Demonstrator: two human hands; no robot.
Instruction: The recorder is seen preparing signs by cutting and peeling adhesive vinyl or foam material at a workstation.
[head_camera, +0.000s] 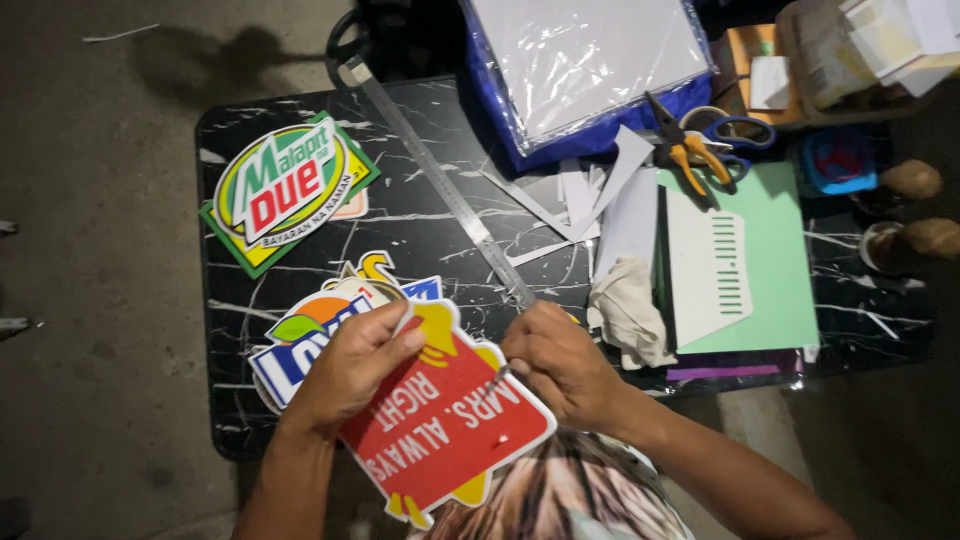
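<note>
The left hand (350, 368) pinches the red sign (445, 430) with its fingers; the right hand (560, 362), fingers curled together, touches its edge above the table (400, 225).

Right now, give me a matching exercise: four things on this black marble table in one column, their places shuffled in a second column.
Things:
1. long metal ruler
2. orange-handled pliers
3. crumpled beige cloth
4. red and yellow cut-out sign

Places:
A. held in both hands, left hand and right hand
B. beside the blue-handled scissors
C. lying diagonally across the black marble table
D. against the light green sheet

Pairs: 1-C, 2-B, 3-D, 4-A
</note>
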